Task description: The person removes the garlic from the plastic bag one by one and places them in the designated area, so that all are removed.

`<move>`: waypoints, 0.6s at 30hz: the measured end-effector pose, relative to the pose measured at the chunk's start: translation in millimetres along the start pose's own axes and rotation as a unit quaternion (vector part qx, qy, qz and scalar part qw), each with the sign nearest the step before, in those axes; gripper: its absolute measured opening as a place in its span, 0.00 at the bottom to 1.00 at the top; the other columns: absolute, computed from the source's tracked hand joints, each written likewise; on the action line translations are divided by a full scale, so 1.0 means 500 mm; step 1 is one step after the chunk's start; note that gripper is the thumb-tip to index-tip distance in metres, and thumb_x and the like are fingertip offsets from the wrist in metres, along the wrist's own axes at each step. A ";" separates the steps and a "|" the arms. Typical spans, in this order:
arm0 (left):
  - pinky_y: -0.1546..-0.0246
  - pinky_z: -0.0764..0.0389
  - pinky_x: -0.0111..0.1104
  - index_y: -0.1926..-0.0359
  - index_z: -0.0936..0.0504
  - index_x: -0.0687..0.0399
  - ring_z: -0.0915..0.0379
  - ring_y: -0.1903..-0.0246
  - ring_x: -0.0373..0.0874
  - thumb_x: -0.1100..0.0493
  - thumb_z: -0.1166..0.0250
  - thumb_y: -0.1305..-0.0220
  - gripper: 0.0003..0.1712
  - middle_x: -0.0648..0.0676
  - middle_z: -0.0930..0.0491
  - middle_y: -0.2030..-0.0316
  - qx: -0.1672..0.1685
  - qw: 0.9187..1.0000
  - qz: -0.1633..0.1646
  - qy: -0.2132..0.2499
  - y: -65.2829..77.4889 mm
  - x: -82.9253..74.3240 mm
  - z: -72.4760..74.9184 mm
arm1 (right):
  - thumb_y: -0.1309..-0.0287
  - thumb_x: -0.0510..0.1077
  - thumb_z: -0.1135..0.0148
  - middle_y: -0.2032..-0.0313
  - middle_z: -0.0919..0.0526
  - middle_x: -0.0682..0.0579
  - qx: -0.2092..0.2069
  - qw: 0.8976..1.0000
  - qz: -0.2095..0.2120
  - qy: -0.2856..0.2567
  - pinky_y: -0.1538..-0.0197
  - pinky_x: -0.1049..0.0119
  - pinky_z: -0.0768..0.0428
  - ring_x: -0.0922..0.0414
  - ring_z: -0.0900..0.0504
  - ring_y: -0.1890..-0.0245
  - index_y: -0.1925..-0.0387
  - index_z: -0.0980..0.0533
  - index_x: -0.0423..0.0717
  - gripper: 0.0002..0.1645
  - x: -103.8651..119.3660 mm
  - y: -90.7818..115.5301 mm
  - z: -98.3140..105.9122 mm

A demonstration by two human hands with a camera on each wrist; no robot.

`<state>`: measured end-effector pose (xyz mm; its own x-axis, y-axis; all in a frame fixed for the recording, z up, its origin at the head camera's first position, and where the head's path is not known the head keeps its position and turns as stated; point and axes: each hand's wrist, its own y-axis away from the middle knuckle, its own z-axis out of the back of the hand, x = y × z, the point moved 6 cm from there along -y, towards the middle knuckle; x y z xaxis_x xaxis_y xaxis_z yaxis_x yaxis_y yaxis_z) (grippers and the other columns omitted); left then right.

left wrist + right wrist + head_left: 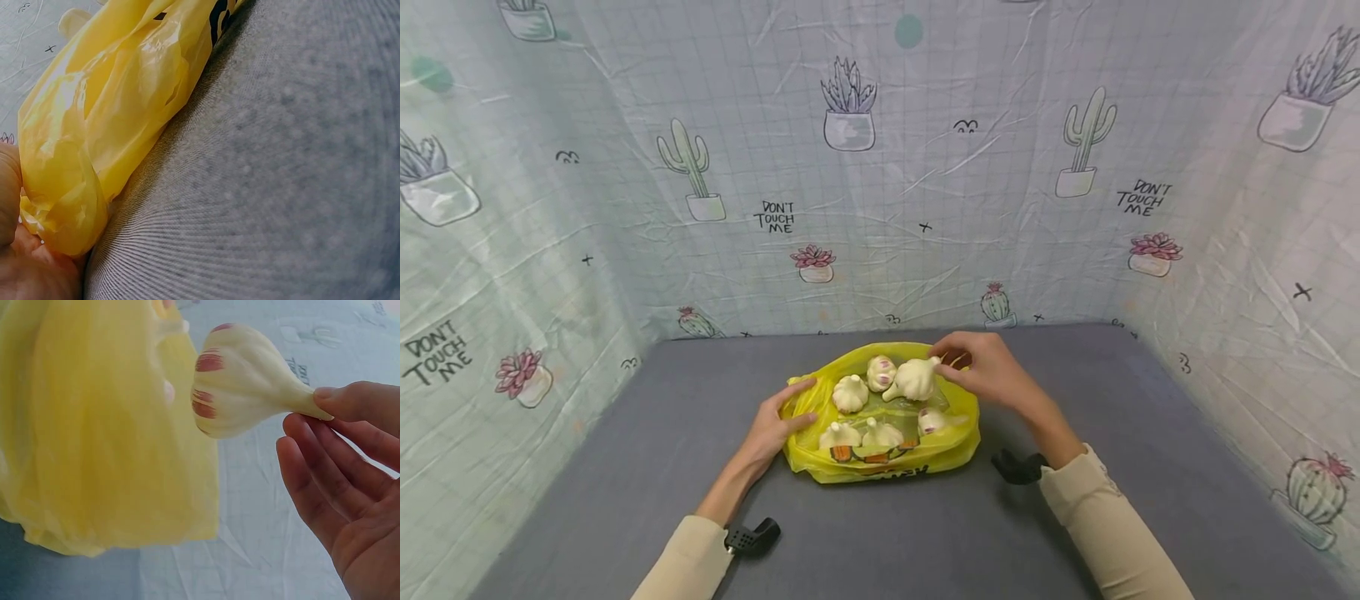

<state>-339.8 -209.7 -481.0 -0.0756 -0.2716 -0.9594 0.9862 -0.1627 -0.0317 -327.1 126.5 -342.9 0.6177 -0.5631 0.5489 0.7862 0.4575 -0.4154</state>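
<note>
Garlic bulb pinched by the stem over yellow bag

Left hand holds the bag's left end between thumb and fingers; bag lies on the grey table, dark print on its front, more pale bulbs showing inside; next, the pinched bulb, above the bag, right of its middle; cream-white, plump, lobed, tapering to a slim stem, reddish streaks near the base; right hand grips that stem, thumb against fingertips.
</note>
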 end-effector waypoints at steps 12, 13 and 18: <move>0.28 0.35 0.52 0.25 0.29 0.44 0.46 0.21 0.55 0.61 0.31 0.32 0.36 0.54 0.39 0.21 -0.002 1.000 -0.002 -0.002 0.002 0.006 -0.002 | 0.34 0.40 0.32 0.57 0.10 0.49 -0.022 0.999 -0.029 -0.003 0.55 0.60 0.13 0.53 0.13 0.57 0.51 0.14 0.46 0.11 -0.009 0.010 0.043; 0.27 0.35 0.52 0.25 0.29 0.44 0.47 0.21 0.54 0.61 0.31 0.33 0.36 0.54 0.39 0.21 -0.003 1.000 -0.002 -0.001 0.001 0.006 -0.002 | 0.34 0.40 0.32 0.56 0.10 0.49 -0.024 0.999 -0.030 -0.004 0.54 0.60 0.13 0.53 0.12 0.57 0.50 0.14 0.46 0.11 -0.009 0.011 0.046; 0.30 0.32 0.41 0.25 0.29 0.43 0.46 0.21 0.53 0.61 0.31 0.33 0.36 0.53 0.37 0.22 -0.008 1.000 -0.006 -0.008 -0.001 0.001 0.001 | 0.33 0.40 0.32 0.55 0.10 0.48 -0.029 0.999 -0.037 -0.005 0.53 0.57 0.13 0.52 0.13 0.56 0.50 0.15 0.45 0.12 -0.012 0.013 0.060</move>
<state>-340.6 -210.3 -481.3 -0.0904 -0.2843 -0.9545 0.9874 -0.1508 -0.0486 -326.3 153.6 -326.9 0.5583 -0.5873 0.5860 0.8293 0.3745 -0.4147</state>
